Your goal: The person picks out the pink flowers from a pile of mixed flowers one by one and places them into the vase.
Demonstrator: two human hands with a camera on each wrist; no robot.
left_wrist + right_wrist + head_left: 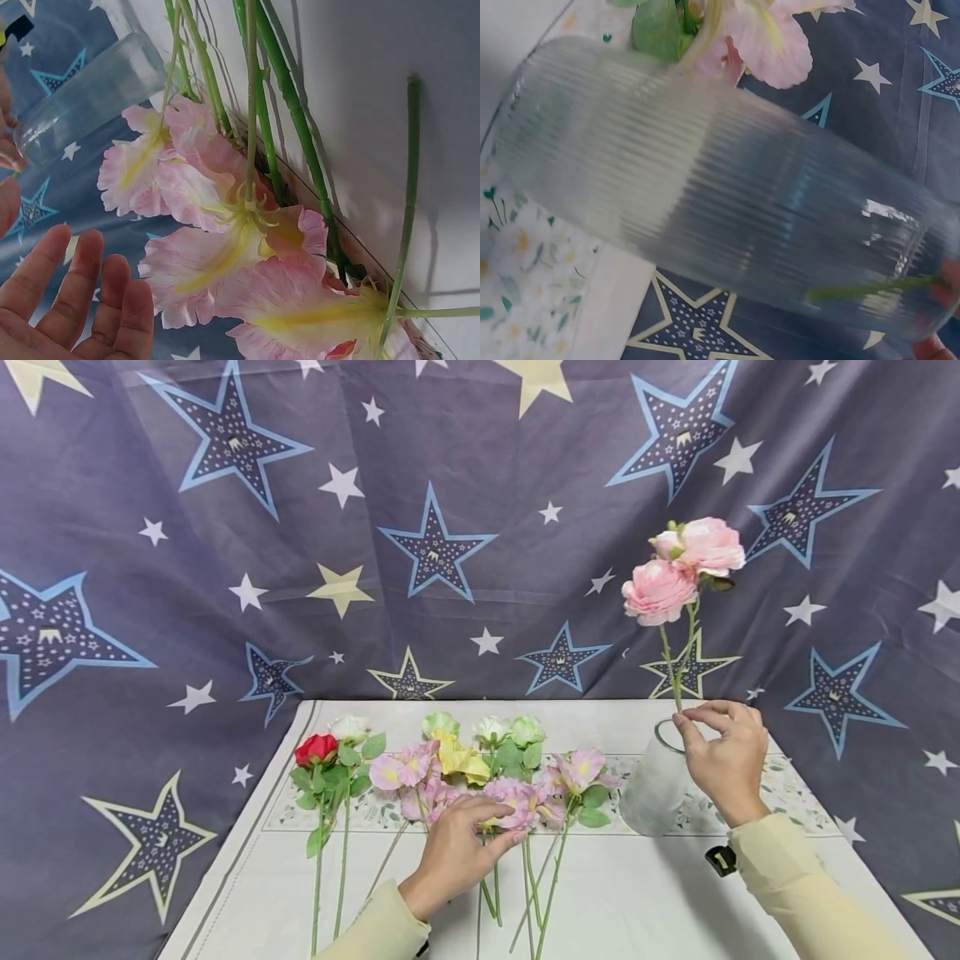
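The clear, ribbed glass vase (647, 795) stands upright on the white-covered desk (615, 902). At its mouth, the person's right hand (727, 758) pinches the green stem of a two-bloom, pale pink artificial flower (662, 593); the stem's lower end is inside the vase, the blooms above it. Left of the vase, the left hand (459, 852) hovers with fingers loosely spread beside lilac-pink, yellow-throated artificial flowers (512, 793). Farther left of the vase lies a red artificial rose (316, 748). Behind the vase hangs a blue-grey, star-printed cloth (465, 631).
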